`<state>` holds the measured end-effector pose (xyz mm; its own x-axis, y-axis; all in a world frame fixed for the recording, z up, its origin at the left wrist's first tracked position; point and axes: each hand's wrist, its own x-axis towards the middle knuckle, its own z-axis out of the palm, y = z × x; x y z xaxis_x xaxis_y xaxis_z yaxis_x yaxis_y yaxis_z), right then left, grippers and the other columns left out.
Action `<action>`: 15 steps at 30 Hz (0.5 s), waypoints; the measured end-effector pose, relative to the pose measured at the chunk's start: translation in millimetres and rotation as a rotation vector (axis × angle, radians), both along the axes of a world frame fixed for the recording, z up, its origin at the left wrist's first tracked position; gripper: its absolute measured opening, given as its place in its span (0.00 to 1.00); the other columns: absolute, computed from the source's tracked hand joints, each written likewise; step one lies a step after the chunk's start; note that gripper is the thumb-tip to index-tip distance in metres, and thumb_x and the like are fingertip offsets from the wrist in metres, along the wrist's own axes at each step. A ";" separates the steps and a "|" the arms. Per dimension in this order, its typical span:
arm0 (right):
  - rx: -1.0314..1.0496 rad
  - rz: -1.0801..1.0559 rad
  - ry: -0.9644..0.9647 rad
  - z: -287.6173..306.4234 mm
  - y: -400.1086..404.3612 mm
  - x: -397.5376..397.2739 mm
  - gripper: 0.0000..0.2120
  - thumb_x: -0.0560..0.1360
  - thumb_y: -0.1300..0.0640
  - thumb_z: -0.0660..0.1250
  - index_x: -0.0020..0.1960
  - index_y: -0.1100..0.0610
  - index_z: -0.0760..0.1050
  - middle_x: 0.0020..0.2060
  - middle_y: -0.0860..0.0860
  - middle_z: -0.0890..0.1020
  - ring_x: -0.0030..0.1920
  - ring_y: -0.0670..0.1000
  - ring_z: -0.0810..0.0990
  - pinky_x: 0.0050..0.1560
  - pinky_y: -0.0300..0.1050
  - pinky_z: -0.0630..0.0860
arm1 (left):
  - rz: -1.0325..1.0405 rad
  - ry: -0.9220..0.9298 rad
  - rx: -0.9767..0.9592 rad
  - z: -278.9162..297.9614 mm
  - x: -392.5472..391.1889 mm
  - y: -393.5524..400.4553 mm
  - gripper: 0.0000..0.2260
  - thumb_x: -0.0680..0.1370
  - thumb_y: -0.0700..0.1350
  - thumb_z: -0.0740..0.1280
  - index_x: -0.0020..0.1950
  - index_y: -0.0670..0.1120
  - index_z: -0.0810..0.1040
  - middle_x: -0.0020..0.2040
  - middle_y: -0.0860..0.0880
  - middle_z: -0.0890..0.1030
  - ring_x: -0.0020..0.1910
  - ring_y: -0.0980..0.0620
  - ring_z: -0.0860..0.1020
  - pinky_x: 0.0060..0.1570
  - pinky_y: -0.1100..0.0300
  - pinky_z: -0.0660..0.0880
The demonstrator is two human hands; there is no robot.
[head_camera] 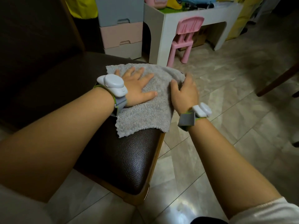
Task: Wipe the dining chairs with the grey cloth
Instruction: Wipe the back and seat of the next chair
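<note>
A grey fluffy cloth (150,109) lies spread over the right part of a dining chair's dark brown leather seat (123,159), its edge draping over the seat's side. My left hand (137,86) presses flat on the cloth with fingers straight and spread. My right hand (184,92) holds the cloth's right edge where it hangs over the seat side, fingers curled round it. The chair's dark backrest (35,42) rises at the left.
A small pink plastic chair (186,39) stands under a white kids' table (163,23) behind. Stacked pastel storage drawers (120,28) stand behind the seat. A wooden leg (278,81) of other furniture slants in at the right. Tiled floor surrounds the chair.
</note>
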<state>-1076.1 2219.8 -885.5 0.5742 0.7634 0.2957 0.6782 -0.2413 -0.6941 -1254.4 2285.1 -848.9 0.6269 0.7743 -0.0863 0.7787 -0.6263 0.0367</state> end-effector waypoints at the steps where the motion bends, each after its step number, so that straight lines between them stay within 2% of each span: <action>1: 0.017 0.041 -0.026 0.1 -9.9 -1.8 0.23 0.77 0.49 0.58 0.68 0.60 0.67 0.57 0.58 0.77 0.56 0.59 0.75 0.58 0.55 0.71 | -0.009 0.006 -0.006 0.5 -1.1 -1.5 0.35 0.74 0.72 0.47 0.77 0.61 0.42 0.79 0.51 0.43 0.78 0.46 0.43 0.71 0.34 0.43; 4: 0.079 0.156 0.063 -1.9 -43.4 -4.1 0.16 0.74 0.63 0.59 0.61 0.59 0.73 0.53 0.55 0.78 0.53 0.53 0.76 0.51 0.41 0.68 | -0.032 0.022 0.001 2.8 -5.7 -4.5 0.35 0.74 0.72 0.46 0.77 0.60 0.41 0.79 0.51 0.42 0.78 0.46 0.42 0.72 0.34 0.41; 5: 0.095 0.194 0.167 -4.3 -53.0 -5.7 0.16 0.72 0.65 0.60 0.58 0.56 0.74 0.53 0.54 0.78 0.54 0.52 0.77 0.53 0.40 0.70 | -0.041 0.027 -0.005 3.4 -6.4 -4.5 0.36 0.73 0.74 0.45 0.77 0.60 0.41 0.79 0.51 0.41 0.78 0.46 0.42 0.72 0.35 0.41; 7: 0.086 0.220 0.363 -18.1 -66.0 -8.9 0.18 0.68 0.60 0.62 0.57 0.48 0.71 0.58 0.53 0.75 0.59 0.52 0.76 0.60 0.46 0.74 | -0.046 0.034 -0.022 2.4 -5.9 -5.1 0.39 0.69 0.75 0.42 0.77 0.61 0.41 0.79 0.51 0.41 0.78 0.46 0.42 0.72 0.35 0.42; 8: 0.044 0.213 0.414 -22.6 -70.6 -12.4 0.20 0.66 0.56 0.64 0.58 0.46 0.69 0.60 0.52 0.72 0.60 0.52 0.75 0.60 0.49 0.74 | -0.044 0.037 -0.021 1.5 -6.7 -5.7 0.39 0.68 0.75 0.41 0.77 0.61 0.41 0.79 0.51 0.41 0.78 0.46 0.42 0.72 0.35 0.42; 9: 0.001 0.207 0.499 -26.3 -73.8 -13.9 0.24 0.64 0.53 0.65 0.59 0.46 0.68 0.61 0.52 0.70 0.58 0.54 0.76 0.56 0.51 0.76 | -0.038 0.034 -0.020 0.8 -6.6 -5.2 0.40 0.68 0.75 0.41 0.77 0.61 0.41 0.79 0.51 0.41 0.78 0.46 0.41 0.72 0.34 0.42; 10: -0.022 0.211 0.651 -28.6 -76.9 -14.2 0.28 0.62 0.53 0.66 0.62 0.48 0.67 0.62 0.53 0.70 0.52 0.54 0.78 0.47 0.50 0.79 | -0.038 0.031 -0.021 0.5 -6.5 -5.5 0.39 0.68 0.75 0.41 0.77 0.61 0.40 0.79 0.51 0.41 0.78 0.47 0.41 0.72 0.34 0.42; 11: -0.039 0.217 0.836 -27.4 -78.4 -14.7 0.31 0.61 0.56 0.66 0.64 0.50 0.66 0.61 0.53 0.71 0.44 0.51 0.79 0.38 0.47 0.77 | -0.038 0.031 -0.017 0.1 -7.2 -5.6 0.39 0.68 0.75 0.41 0.76 0.61 0.40 0.79 0.51 0.41 0.78 0.47 0.41 0.72 0.34 0.42; 12: -0.055 0.247 1.006 -26.2 -80.0 -13.4 0.34 0.60 0.59 0.65 0.66 0.52 0.65 0.58 0.53 0.74 0.38 0.47 0.78 0.35 0.44 0.73 | -0.040 0.029 -0.012 0.5 -6.3 -5.9 0.39 0.68 0.75 0.41 0.76 0.62 0.40 0.79 0.52 0.41 0.78 0.47 0.42 0.72 0.35 0.42; 13: -0.067 0.287 1.122 -24.1 -81.5 -13.0 0.36 0.60 0.62 0.64 0.68 0.52 0.64 0.56 0.52 0.75 0.36 0.45 0.78 0.36 0.43 0.72 | -0.039 0.025 -0.013 1.1 -6.2 -5.8 0.39 0.68 0.75 0.41 0.76 0.62 0.40 0.79 0.52 0.42 0.78 0.47 0.42 0.72 0.35 0.42; 15: -0.049 0.369 1.138 -19.0 -85.6 -11.6 0.39 0.61 0.65 0.64 0.71 0.51 0.62 0.57 0.48 0.78 0.41 0.43 0.81 0.39 0.43 0.74 | -0.038 0.023 -0.019 2.6 -5.1 -5.8 0.39 0.68 0.75 0.41 0.76 0.62 0.41 0.79 0.52 0.41 0.78 0.47 0.42 0.72 0.35 0.41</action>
<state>-1087.7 2134.2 -904.6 0.2313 0.9334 -0.2742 -0.2854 -0.2044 -0.9364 -1259.5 2279.3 -846.3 0.6533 0.7482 -0.1152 0.7553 -0.6547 0.0309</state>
